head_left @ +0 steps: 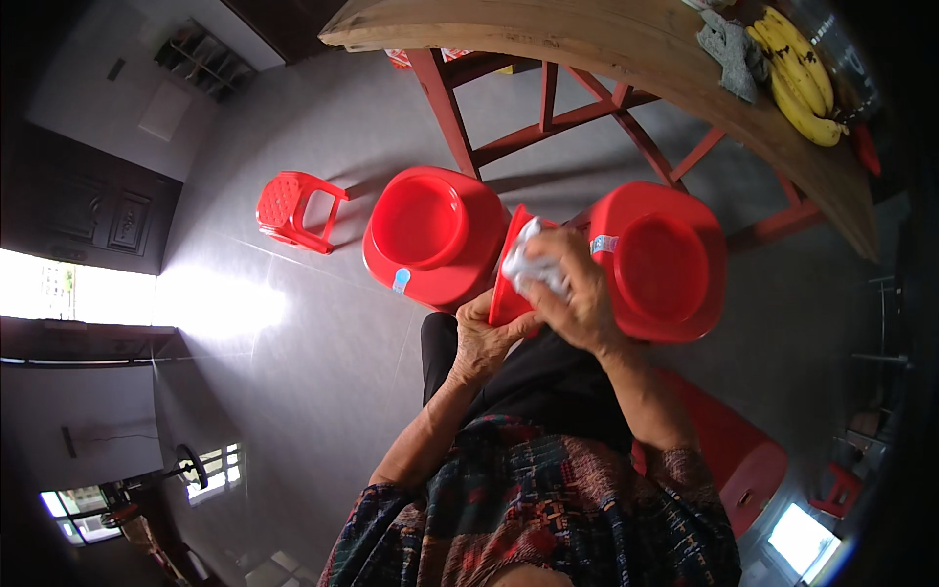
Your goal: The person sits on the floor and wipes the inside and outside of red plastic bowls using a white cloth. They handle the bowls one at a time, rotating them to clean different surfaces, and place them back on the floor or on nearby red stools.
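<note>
My left hand grips the lower edge of a red plastic piece held tilted above my lap. Against that piece my right hand presses a crumpled white cloth, fingers closed around it. The hands and cloth hide much of the piece, so its full shape cannot be told. On either side stand two larger red plastic items, the left one and the right one, each with a round basin-like top and a small blue-and-white sticker.
A small red stool stands on the grey floor to the left. Ahead is a wooden table with red legs, bearing bananas and a grey cloth. Another red object lies to my right.
</note>
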A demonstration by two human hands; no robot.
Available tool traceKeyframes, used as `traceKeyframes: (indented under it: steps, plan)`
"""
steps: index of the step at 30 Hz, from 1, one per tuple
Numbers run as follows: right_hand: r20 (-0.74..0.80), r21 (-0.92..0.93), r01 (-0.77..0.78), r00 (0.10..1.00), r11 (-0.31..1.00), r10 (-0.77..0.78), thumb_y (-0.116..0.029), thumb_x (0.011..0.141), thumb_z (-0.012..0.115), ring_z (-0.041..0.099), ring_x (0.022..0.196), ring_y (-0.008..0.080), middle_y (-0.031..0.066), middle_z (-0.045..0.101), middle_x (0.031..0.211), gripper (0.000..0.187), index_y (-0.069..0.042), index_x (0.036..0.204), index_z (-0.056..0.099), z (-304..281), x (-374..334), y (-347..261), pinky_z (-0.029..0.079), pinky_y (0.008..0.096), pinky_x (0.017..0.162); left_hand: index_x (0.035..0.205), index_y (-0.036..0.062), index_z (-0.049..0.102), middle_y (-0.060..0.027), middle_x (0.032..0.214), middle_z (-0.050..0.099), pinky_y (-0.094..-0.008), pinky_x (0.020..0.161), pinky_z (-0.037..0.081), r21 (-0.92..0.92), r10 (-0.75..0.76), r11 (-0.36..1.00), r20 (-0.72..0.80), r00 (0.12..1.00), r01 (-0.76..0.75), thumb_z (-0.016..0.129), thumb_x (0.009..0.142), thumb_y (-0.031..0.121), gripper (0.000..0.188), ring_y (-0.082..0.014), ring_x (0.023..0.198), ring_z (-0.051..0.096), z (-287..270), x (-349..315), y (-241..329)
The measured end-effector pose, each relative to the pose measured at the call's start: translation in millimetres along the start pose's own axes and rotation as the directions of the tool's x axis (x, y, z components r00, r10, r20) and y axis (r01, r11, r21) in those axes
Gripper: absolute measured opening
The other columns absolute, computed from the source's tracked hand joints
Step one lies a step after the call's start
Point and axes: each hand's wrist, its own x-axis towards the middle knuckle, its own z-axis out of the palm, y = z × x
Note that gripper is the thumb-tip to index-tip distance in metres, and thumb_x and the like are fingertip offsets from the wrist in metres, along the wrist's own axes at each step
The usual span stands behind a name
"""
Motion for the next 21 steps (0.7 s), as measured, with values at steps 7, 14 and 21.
traceKeyframes:
  steps: [7, 14, 21]
  plan:
    - [0.124, -0.084, 0.225, 0.969, 0.971, -0.214, -0.001, 0.068, 0.064, 0.053, 0.102, 0.0286, 0.0076, 0.057, 0.098, 0.03, -0.01, 0.096, 0.056, -10.0, 8.2, -8.0, 0.041, 0.0404, 0.086, 0.091, 0.0001, 0.069, 0.0021, 0.081, 0.068, -0.0224, 0.068, 0.049, 0.012, 0.026, 1.0, 0.078, 0.997, -0.027, 0.082, 0.072, 0.012, 0.026, -0.0019, 0.075, 0.056, -7.0, -2.7, 3.2]
    - [0.334, 0.552, -0.3, 0.934, 0.778, 0.124, -0.005, 0.073, 0.061, 0.056, 0.101, 0.0175, 0.0142, 0.053, 0.121, 0.026, -0.006, 0.099, 0.054, -49.8, 27.9, 31.9, 0.047, 0.0307, 0.089, 0.084, 0.0004, 0.069, -0.0008, 0.076, 0.067, -0.0215, 0.065, 0.048, 0.014, 0.085, 0.996, 0.255, 0.963, -0.091, 0.082, 0.072, 0.009, 0.02, -0.0035, 0.071, 0.059, -8.6, -11.9, 6.8]
    - [0.396, 0.099, -0.066, 0.918, 0.993, 0.022, 0.002, 0.07, 0.061, 0.057, 0.085, 0.019, 0.0062, 0.055, 0.088, 0.026, -0.007, 0.091, 0.05, -34.0, 21.2, 26.0, 0.047, 0.0322, 0.077, 0.107, 0.0012, 0.061, -0.0013, 0.091, 0.066, -0.0243, 0.074, 0.05, 0.065, -0.078, 0.996, 0.319, 0.945, 0.06, 0.081, 0.07, 0.008, 0.043, -0.0066, 0.081, 0.06, -6.2, -5.6, 6.2]
